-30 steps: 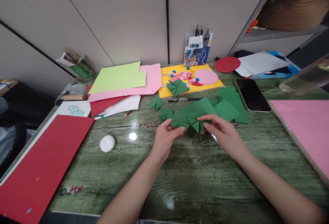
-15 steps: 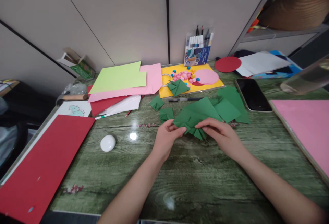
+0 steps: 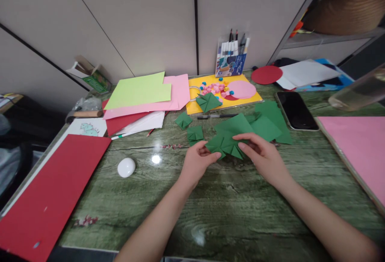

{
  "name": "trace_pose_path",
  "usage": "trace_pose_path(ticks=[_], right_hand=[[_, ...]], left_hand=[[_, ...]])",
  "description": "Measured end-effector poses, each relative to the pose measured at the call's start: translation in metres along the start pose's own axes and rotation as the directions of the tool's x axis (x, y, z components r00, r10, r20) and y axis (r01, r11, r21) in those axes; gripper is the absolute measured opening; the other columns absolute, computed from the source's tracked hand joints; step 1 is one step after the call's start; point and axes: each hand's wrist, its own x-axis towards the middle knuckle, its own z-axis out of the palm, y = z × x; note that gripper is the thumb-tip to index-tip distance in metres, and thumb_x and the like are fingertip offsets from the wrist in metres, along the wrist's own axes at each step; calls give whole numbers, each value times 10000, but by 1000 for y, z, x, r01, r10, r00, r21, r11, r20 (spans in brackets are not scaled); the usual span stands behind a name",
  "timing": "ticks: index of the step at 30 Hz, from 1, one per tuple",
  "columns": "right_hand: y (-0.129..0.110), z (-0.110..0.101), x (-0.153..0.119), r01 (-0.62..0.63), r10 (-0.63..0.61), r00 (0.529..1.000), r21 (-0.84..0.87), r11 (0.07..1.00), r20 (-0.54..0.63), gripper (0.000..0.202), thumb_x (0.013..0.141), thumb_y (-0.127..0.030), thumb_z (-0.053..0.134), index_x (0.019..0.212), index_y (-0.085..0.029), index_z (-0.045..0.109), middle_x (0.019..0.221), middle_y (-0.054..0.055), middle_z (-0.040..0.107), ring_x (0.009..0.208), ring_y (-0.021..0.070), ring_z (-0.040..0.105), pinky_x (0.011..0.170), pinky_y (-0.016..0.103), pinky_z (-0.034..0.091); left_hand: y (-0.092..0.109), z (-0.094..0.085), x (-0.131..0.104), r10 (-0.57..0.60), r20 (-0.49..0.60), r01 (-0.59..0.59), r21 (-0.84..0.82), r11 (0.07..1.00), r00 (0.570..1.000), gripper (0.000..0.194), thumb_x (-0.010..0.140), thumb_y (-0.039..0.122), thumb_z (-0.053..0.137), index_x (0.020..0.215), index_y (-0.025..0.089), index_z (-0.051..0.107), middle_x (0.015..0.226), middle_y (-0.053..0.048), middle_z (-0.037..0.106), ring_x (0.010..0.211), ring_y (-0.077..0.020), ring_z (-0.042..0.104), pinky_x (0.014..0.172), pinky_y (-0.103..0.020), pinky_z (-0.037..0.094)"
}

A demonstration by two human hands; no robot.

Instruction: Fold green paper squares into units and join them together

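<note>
Between my two hands is a piece of folded green paper (image 3: 227, 145) with pleated, pointed flaps facing me. My left hand (image 3: 197, 162) pinches its left edge, thumb in front and fingers behind. At the right edge my right hand (image 3: 261, 153) grips it between thumb and fingers. Loose green paper sheets (image 3: 267, 123) lie just behind it, partly covered. Close by on the left rest a small folded green square (image 3: 195, 134) and a smaller folded green piece (image 3: 183, 120). Another folded green piece (image 3: 208, 102) sits partly on the yellow sheet (image 3: 192, 107).
A phone (image 3: 296, 110) lies right of the green sheets, near a pink board (image 3: 357, 145). A white rounded object (image 3: 126, 167) and a red sheet (image 3: 60, 185) are on the left. Behind stand a marker pack (image 3: 231, 59) and stacked coloured paper (image 3: 138, 93). A clear bottle (image 3: 355, 91) stands far right.
The folded green paper has shifted slightly right and turned, its flaps now more spread. My right hand's fingers have moved to its right edge; my left hand still pinches the left side.
</note>
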Motion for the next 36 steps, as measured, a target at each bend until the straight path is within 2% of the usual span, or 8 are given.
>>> trace_pose_path(ticks=[3, 9, 20, 31, 36], right_hand=[[1, 0, 1, -29, 29, 999, 12, 1000, -42, 179, 825, -325, 514, 946, -231, 608, 648, -13, 536, 517, 125, 444, 472, 246, 340], [-3, 5, 0, -54, 50, 997, 76, 996, 52, 147, 772, -321, 589, 867, -214, 618, 651, -6, 587, 569, 145, 528, 517, 257, 396], [-3, 4, -2, 0, 0, 1000, -12, 1000, 7, 166, 761, -345, 596, 848, -211, 642, 733, 16, 622, 609, 152, 520, 547, 269, 391], [1, 7, -2, 23, -23, 1000, -43, 999, 15, 162, 761, -322, 600, 870, -209, 639, 694, -1, 584, 574, 134, 461, 536, 253, 372], [0, 9, -3, 29, -27, 999, -44, 999, 44, 146, 760, -323, 599, 848, -214, 639, 766, 12, 626, 629, 146, 516, 578, 258, 408]], left_hand=[[0, 1, 0, -29, -12, 29, -49, 998, 1000, 274, 572, 241, 760, 797, 146, 636, 725, -25, 652, 627, -123, 570, 613, -257, 470], [-1, 3, -1, -41, 20, 42, -100, 994, 999, 283, 598, 220, 747, 832, 135, 612, 749, -20, 643, 640, -111, 578, 651, -279, 515], [2, 4, -1, 5, -46, -8, -65, 998, 999, 249, 623, 217, 728, 814, 130, 596, 725, -5, 603, 637, -97, 555, 621, -250, 529], [-3, 3, 0, 17, 24, -17, -1, 1000, 1000, 208, 641, 208, 695, 822, 149, 612, 762, -9, 610, 658, -125, 562, 663, -313, 534], [-3, 3, 0, 46, 29, -48, 66, 997, 999, 126, 650, 190, 665, 753, 155, 601, 695, 5, 600, 620, -129, 560, 646, -308, 522]])
